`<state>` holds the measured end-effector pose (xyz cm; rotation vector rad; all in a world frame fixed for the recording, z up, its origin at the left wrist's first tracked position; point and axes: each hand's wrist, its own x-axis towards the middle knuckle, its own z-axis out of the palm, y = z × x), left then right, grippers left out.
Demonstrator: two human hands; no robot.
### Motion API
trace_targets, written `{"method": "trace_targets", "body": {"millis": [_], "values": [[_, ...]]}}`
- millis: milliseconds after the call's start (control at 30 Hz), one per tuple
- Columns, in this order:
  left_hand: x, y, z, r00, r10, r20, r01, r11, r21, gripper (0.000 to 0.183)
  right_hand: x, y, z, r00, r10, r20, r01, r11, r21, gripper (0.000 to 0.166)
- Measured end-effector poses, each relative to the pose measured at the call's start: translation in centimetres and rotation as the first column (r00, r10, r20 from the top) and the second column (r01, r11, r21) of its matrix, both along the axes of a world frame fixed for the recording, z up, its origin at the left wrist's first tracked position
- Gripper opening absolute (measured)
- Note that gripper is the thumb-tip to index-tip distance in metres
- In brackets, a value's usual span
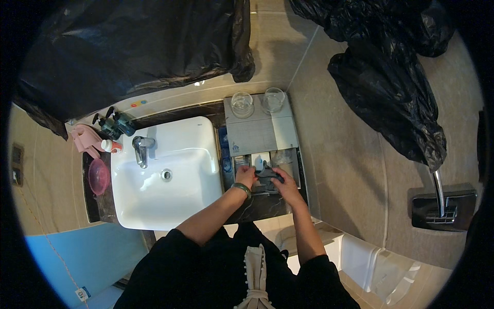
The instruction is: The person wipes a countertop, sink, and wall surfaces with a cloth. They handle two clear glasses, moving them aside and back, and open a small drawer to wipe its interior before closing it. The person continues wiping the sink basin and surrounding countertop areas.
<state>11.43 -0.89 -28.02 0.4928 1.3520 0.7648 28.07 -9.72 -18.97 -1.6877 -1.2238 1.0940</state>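
Note:
Both of my hands are over the front of a box or tray on the dark marble counter (266, 207), to the right of the sink. Between them is a crumpled dark grey cloth-like item (266, 175). My left hand (246, 177), with a green bangle at the wrist, pinches its left edge. My right hand (285, 183) grips its right side. Just behind the hands, a white packet (261, 159) and some clear plastic wrapping (283, 157) lie in the tray. A grey lid or board (251, 133) covers the tray's back part.
Two clear glass cups (242, 104) stand on the grey board. A white sink (185, 201) with a chrome faucet (141, 151) is at left, near pump bottles (122, 121), a white-capped bottle (112, 146) and a pink bowl (98, 176). Black plastic (146, 38) covers the wall above.

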Motion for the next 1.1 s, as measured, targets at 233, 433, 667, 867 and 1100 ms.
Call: {"method": "trace_targets", "body": {"millis": [233,433,667,867,1100], "values": [[-3.9,-3.8,7.1,0.949,-0.151,0.278,0.184,0.978,-0.098,0.034,-1.8,-1.5,3.8,0.912,-0.408,-0.054,0.41,0.893,0.183,0.037],[-4.7,-5.4,8.1,0.903,-0.217,0.37,0.211,0.976,0.056,0.03,-7.6,-0.7,5.6,0.76,-0.027,0.65,-0.187,0.948,0.258,0.036],[-6.0,-6.1,11.4,0.919,-0.269,0.29,0.266,0.963,0.05,0.04,-5.9,3.3,3.5,0.828,-0.189,0.528,0.033,0.956,0.291,0.032],[-6.5,-6.5,12.5,0.899,-0.33,0.287,0.319,0.944,0.084,0.047,-2.4,4.8,-1.9,0.879,-0.444,-0.175,0.443,0.895,-0.043,0.032],[-6.5,-5.5,13.5,0.897,-0.248,0.366,0.214,0.968,0.131,0.048,-2.2,2.5,0.3,0.655,-0.555,-0.512,0.648,0.762,0.003,0.033]]}}
